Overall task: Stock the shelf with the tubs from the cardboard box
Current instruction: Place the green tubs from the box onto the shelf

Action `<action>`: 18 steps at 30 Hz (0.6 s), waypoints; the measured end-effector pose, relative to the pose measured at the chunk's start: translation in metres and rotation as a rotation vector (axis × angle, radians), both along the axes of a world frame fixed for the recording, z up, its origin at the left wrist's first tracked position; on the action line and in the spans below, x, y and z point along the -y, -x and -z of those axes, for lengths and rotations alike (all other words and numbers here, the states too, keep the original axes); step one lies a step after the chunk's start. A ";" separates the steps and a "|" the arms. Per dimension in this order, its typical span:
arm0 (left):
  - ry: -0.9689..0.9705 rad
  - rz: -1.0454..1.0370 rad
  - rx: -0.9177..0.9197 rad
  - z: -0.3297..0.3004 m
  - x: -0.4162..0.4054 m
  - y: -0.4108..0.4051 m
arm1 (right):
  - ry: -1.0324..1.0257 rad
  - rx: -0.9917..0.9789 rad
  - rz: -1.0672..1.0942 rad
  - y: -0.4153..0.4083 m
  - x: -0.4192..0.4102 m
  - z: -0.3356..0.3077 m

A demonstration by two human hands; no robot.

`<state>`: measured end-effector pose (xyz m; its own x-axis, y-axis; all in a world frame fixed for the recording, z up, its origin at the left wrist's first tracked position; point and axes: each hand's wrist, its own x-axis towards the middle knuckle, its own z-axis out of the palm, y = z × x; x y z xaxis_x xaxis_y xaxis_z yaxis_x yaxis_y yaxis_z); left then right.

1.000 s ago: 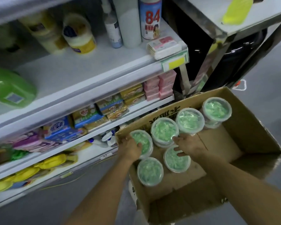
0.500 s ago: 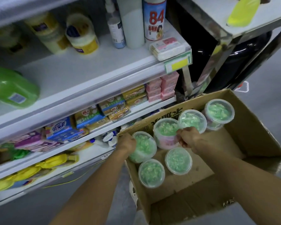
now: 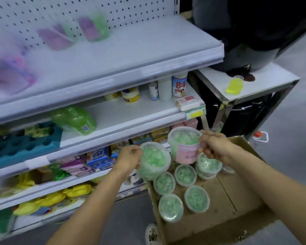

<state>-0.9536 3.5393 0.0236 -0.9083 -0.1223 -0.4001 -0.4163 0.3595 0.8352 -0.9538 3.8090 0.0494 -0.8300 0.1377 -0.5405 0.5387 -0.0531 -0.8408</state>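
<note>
Far left, on the middle shelf (image 3: 131, 119), a teal tray (image 3: 25, 144) with round hollows, then a green bottle (image 3: 74, 121) lying on its side. Above, blurred purple and green packs (image 3: 88, 30) on the top shelf (image 3: 148, 55), against a pegboard back. Lower down, rows of boxed soap (image 3: 97, 156) and yellow items (image 3: 42, 200) on the bottom levels.

Near centre, left hand (image 3: 129, 159) raised in front of the shelves, fingers curled round the rim of a clear tub (image 3: 155, 160) of green pieces – tub tilted, lid toward the camera, held just above the near-left corner of the cardboard box (image 3: 237, 200). Just to its right and slightly higher, a second tub (image 3: 184, 145) with a pink label, upright, pinched at its rim by the right hand (image 3: 214, 145) – fingers and thumb closed on the edge. Both held tubs clear of the box, close together, level with the soap shelf.

Below the hands, five more tubs (image 3: 196, 198) in the left half of the box, lids up; right half bare cardboard. Further back, a spray can marked 84 (image 3: 179, 86) and a white soap bar (image 3: 187, 102) at the middle shelf's right end. Far right, a yellow-green cup (image 3: 234, 84) on a white side stand (image 3: 265, 78).
</note>
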 end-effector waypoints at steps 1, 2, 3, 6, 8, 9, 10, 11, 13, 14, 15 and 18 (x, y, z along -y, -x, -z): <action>-0.014 -0.009 -0.038 -0.016 0.003 -0.001 | -0.002 -0.031 -0.031 0.002 0.000 -0.016; -0.029 -0.022 -0.071 -0.031 0.007 -0.003 | -0.002 -0.062 -0.067 0.003 0.001 -0.032; -0.042 -0.038 -0.104 -0.046 0.011 -0.004 | 0.003 -0.092 -0.099 0.005 0.001 -0.047; -0.033 -0.060 -0.212 -0.088 0.026 -0.006 | 0.017 -0.193 -0.210 0.011 0.003 -0.095; -0.044 -0.065 -0.273 -0.120 0.035 -0.002 | 0.018 -0.284 -0.281 0.018 0.007 -0.128; -0.047 -0.066 -0.302 -0.136 0.039 0.000 | 0.021 -0.325 -0.301 0.023 0.010 -0.143; -0.049 -0.068 -0.327 -0.152 0.043 0.004 | 0.027 -0.358 -0.309 0.029 0.014 -0.156; -0.052 -0.075 -0.352 -0.166 0.047 0.007 | 0.035 -0.386 -0.309 0.036 0.017 -0.168; -0.063 -0.104 -0.390 -0.192 0.057 0.016 | 0.056 -0.434 -0.316 0.051 0.026 -0.190; -0.078 -0.122 -0.402 -0.203 0.062 0.021 | 0.064 -0.451 -0.324 0.060 0.032 -0.200; -0.100 -0.137 -0.416 -0.214 0.066 0.027 | 0.067 -0.463 -0.330 0.070 0.037 -0.210; -0.164 -0.161 -0.458 -0.243 0.079 0.044 | 0.058 -0.486 -0.312 0.097 0.058 -0.238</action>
